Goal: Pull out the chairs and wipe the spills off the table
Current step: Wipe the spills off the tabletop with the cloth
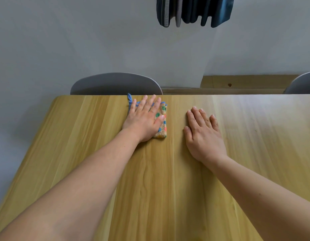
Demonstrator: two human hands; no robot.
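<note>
A folded tan cloth (162, 126) with coloured dots and blue trim lies near the far edge of the light wooden table (98, 136). My left hand (144, 119) presses flat on top of it, fingers spread, covering most of it. To its right, my right hand (203, 134) rests palm-down on the bare wood with nothing in it. A grey chair (116, 84) stands tucked against the table's far side, just beyond the cloth. I see no spill on the tabletop.
A second grey chair (302, 84) shows at the far right edge. Wooden boards (246, 82) lie on the floor beyond the table. Dark clothes (194, 11) hang at the top. The grey floor runs along the table's left side.
</note>
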